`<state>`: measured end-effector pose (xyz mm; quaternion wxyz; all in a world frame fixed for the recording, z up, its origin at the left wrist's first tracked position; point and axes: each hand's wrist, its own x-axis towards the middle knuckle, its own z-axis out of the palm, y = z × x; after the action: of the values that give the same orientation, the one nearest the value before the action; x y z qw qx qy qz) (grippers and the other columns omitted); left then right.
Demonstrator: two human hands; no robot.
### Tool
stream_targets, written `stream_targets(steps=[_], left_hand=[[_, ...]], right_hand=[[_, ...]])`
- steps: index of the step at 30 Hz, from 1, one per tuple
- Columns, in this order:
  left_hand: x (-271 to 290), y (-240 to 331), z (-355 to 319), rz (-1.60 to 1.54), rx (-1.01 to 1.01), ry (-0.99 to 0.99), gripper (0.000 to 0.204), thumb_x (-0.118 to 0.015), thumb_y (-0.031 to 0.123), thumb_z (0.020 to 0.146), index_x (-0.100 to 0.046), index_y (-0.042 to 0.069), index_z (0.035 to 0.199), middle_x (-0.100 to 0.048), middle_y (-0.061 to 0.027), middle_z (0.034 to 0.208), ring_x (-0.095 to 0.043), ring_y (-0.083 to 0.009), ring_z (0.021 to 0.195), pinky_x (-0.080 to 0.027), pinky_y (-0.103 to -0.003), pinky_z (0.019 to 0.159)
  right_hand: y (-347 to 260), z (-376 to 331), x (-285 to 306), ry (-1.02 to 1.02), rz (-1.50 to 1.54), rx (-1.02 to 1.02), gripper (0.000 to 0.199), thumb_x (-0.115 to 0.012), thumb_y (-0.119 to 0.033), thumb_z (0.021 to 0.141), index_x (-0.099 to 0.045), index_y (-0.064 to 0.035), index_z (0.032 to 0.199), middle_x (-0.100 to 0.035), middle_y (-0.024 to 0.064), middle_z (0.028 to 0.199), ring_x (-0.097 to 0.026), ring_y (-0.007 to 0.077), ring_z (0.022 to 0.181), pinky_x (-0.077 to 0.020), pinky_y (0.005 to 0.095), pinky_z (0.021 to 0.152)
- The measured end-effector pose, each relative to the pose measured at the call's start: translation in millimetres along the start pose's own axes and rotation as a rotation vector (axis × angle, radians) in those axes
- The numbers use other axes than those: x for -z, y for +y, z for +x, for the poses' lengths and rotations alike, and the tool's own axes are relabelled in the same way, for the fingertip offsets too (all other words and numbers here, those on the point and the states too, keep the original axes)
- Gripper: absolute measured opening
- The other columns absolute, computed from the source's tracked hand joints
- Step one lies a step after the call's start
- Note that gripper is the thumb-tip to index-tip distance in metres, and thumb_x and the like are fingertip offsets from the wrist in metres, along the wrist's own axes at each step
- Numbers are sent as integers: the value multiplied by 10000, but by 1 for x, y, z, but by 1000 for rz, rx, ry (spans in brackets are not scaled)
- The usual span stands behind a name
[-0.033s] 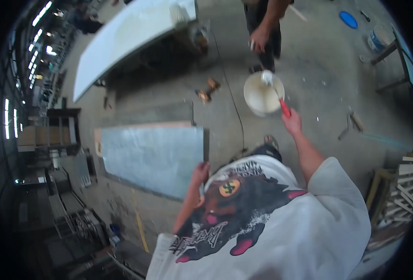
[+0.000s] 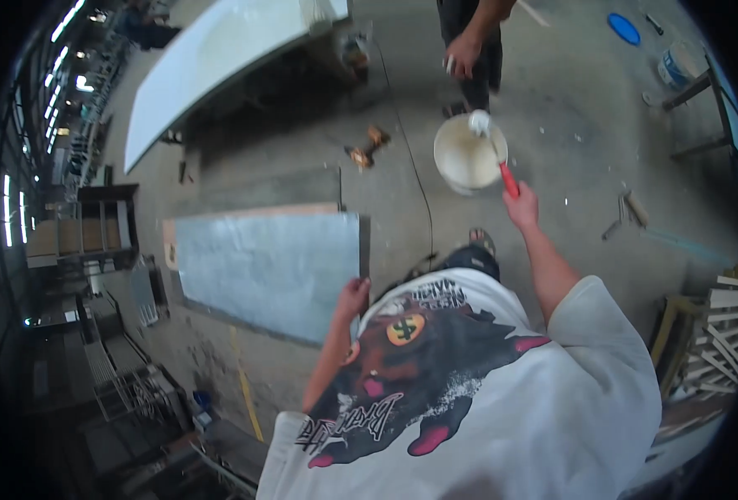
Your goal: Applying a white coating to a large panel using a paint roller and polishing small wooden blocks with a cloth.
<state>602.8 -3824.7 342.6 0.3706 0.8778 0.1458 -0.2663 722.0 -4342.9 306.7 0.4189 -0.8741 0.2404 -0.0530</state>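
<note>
In my right hand (image 2: 522,207) is a paint roller, its red handle (image 2: 509,179) wrapped by my closed fingers. The white roller head (image 2: 480,123) is over the far rim of a white bucket (image 2: 459,185), which holds pale, cream-coloured liquid. I cannot tell whether the head touches the rim. My left hand (image 2: 354,296) hangs low in front of me, fingers curled in, with nothing visible in them. Nearest to it is the right edge of a large grey-blue panel (image 2: 269,267) lying low over the floor.
Another person's hand (image 2: 462,57) hangs beyond the bucket. A white-topped table (image 2: 219,62) stands at far left, a power tool (image 2: 367,150) and a cable (image 2: 415,167) on the floor. At right are another roller (image 2: 635,210), a blue lid (image 2: 624,29) and stacked wooden strips (image 2: 725,333).
The whole scene has shifted slightly up and left in the view. My right hand still grips the roller over the bucket, and my left hand stays low and curled.
</note>
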Motion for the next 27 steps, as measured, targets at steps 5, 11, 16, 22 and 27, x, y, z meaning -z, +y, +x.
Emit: stream_targets(steps=[5, 11, 16, 22, 27], left_hand=[[15, -14, -4, 28, 61, 22, 522, -636, 422, 958, -638, -23, 1233, -721, -243, 1063, -704, -328, 1002, -539, -402, 870], [29, -68, 5, 403, 182, -166, 710, -682, 474, 891, -531, 3, 1401, -586, -286, 1341, -572, -393, 1263, -451, -438, 1066], [53, 173, 177, 342, -110, -72, 782, -651, 316, 850, -360, 22, 1514, -589, -278, 1340, -571, -394, 1256, -466, -429, 1050], [64, 291, 226, 246, -406, -15, 686, -620, 372, 904, -450, -8, 1449, -688, -252, 1130, -665, -362, 1092, -505, -429, 943], [78, 132, 233, 375, -239, -250, 615, -632, 428, 913, -559, 26, 1373, -692, -254, 1113, -675, -393, 1037, -521, -447, 918]], right_hand=[[29, 4, -31, 68, 135, -239, 296, -723, -274, 811, -604, -14, 889, -652, 200, 788, -658, 365, 719, -514, 457, 682], [7, 16, -50, 87, 585, -353, 242, -708, -231, 884, -577, -32, 840, -565, 50, 661, -552, 151, 528, -457, 322, 514], [-15, 31, -76, 53, 735, -517, 228, -689, -243, 914, -569, -64, 838, -545, 31, 627, -525, 142, 508, -414, 303, 479], [-22, 18, -93, 75, 835, -678, 205, -695, -249, 917, -568, -92, 889, -544, 20, 659, -532, 139, 520, -442, 296, 480], [-43, 21, -121, 121, 955, -769, 196, -714, -225, 911, -563, -102, 932, -545, 14, 685, -527, 140, 533, -449, 295, 491]])
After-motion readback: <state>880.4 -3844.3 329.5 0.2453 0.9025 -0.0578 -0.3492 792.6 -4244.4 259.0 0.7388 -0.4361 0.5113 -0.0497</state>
